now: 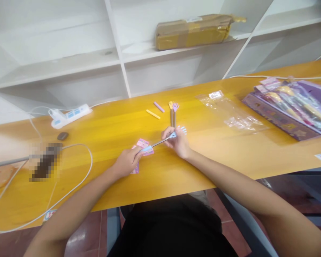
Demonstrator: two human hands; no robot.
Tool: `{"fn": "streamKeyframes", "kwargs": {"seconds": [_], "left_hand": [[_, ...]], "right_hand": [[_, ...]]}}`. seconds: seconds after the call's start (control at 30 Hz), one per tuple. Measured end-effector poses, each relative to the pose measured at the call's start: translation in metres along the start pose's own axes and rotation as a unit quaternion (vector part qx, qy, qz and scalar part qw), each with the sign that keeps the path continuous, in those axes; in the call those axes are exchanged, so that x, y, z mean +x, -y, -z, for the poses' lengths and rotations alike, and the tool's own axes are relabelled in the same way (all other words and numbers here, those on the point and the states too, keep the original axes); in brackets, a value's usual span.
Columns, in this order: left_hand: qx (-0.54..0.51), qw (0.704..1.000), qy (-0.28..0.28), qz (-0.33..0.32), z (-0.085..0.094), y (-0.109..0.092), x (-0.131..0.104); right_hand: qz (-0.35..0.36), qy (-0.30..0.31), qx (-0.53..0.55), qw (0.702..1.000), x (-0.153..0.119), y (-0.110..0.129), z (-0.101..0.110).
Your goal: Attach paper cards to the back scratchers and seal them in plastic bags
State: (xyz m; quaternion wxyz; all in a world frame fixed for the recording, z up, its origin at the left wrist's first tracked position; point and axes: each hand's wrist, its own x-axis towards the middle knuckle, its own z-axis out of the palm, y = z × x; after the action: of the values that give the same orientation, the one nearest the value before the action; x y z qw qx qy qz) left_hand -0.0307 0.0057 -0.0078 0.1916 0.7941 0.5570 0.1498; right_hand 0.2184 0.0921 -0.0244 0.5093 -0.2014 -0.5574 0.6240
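Note:
A back scratcher [160, 141] with a metal rod and light blue ends is stretched between my hands above the table. My left hand [127, 161] is closed round its blue handle. Near the claw-shaped head, my right hand [178, 142] is closed with the fingers on the blue neck. Pink printed cards [143, 143] lie beneath the handle, partly covered by my left hand. Just beyond my right hand rest a yellow-headed back scratcher [171, 113] and a purple-headed one [176, 115], side by side. A yellow stick [153, 114] and a purple stick [159, 106] lie to their left.
At right, a purple box [280, 116] holds several wrapped pieces, with clear plastic bags [230, 114] beside it. A white power strip [71, 116], a small dark object [62, 136] and a looping cable [89, 171] are at left. A taped carton [192, 34] sits on the shelf.

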Motion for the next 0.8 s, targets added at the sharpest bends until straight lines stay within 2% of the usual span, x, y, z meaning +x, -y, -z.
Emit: {"fn": "streamKeyframes", "kwargs": {"seconds": [0.47,0.63,0.8], "left_hand": [[-0.065,0.998,0.007,-0.020,0.0025,-0.0055,-0.0029],[-0.096,0.995,0.025,-0.013,0.0029,-0.0074,-0.0049],[-0.096,0.995,0.023,-0.018,0.0027,-0.0099,-0.0057]], "right_hand": [[0.009,0.046,0.011,0.999,-0.0075,0.0010,-0.0097],[0.032,0.079,0.034,0.996,-0.0087,0.0005,-0.0096],[0.023,0.080,0.024,0.996,-0.0102,-0.0032,-0.0071]]}}
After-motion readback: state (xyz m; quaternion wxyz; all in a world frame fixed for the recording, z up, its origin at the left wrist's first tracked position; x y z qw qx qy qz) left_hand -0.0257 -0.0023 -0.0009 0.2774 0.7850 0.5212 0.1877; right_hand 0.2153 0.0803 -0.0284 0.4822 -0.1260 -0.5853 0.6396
